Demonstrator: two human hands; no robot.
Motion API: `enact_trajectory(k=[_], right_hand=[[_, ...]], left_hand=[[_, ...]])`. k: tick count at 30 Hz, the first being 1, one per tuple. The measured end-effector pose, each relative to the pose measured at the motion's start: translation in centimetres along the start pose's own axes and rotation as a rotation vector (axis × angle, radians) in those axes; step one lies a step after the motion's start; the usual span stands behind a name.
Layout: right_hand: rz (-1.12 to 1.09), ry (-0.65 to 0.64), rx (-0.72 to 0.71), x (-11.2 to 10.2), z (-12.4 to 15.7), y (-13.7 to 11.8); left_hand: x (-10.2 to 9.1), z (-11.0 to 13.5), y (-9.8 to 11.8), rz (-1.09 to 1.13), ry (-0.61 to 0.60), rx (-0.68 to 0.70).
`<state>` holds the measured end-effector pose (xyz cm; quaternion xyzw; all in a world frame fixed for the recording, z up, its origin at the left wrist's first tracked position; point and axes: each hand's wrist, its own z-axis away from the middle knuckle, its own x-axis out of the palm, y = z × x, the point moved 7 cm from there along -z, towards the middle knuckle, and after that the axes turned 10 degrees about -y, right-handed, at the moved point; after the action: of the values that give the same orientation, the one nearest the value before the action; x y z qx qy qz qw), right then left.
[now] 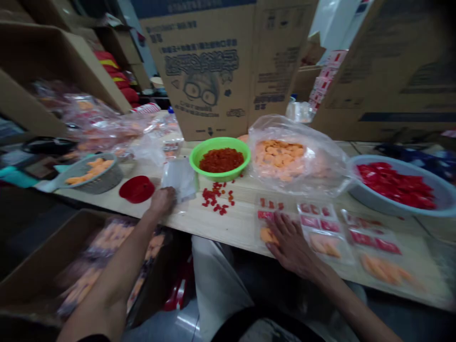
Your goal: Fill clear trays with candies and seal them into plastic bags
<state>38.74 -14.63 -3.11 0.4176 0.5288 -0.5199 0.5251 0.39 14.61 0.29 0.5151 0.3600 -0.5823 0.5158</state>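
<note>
My left hand (pixel 164 202) is closed at the lower left corner of a stack of clear plastic bags (pixel 183 178), its fingertips on the edge. Beside it lies a round red dish (pixel 137 189). My right hand (pixel 290 242) rests flat, fingers spread, over a clear compartment tray (pixel 261 202) holding small red pieces, red packets and orange pieces. Two more filled trays, a middle one (pixel 324 228) and a right one (pixel 377 244), lie to its right. Small red pieces (pixel 217 197) are scattered on the table between my hands, below a green bowl (pixel 195 164) of red-orange bits.
A clear bag (pixel 320 166) of orange pieces and a pale basin (pixel 443 190) of red packets stand right of the bowl. At left are a grey basket (pixel 107 178), piled packages (pixel 103 123) and a low carton (pixel 42 259). A tall carton (pixel 221 95) stands behind.
</note>
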Motion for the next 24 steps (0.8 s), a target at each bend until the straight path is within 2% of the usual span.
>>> enact_trajectory(k=[5, 10, 13, 16, 18, 20, 22, 24], right_hand=[[0.002, 0.106, -0.047, 1.7, 0.2, 1.1], [-0.068, 0.024, -0.037, 2.1, 0.0, 1.7], [-0.178, 0.025, 0.115, 1.3, -0.2, 2.8], [-0.255, 0.038, 0.325, 0.1, -0.8, 4.0], [-0.274, -0.012, 0.409, -0.4, -1.5, 4.2], [-0.293, -0.052, 0.453, -0.7, -2.3, 4.1], [-0.315, -0.056, 0.480, -1.1, -3.1, 4.0], [-0.338, -0.039, 0.512, -1.3, -3.6, 4.1]], left_hand=[[0.8, 1.6, -0.6, 0.367, 0.099, -0.063], [1.0, 4.3, -0.4, 0.689, 0.279, -0.097], [-0.4, 6.6, -0.2, 0.771, 0.545, -0.111], [-2.6, 9.2, 1.2, 0.671, 0.834, -0.023], [-3.5, 10.6, 3.5, 0.575, 0.898, 0.058], [-3.7, 11.8, 7.4, 0.529, 0.854, 0.202], [-2.9, 13.1, 13.1, 0.494, 0.718, 0.446], [-0.9, 14.8, 19.5, 0.449, 0.516, 0.701]])
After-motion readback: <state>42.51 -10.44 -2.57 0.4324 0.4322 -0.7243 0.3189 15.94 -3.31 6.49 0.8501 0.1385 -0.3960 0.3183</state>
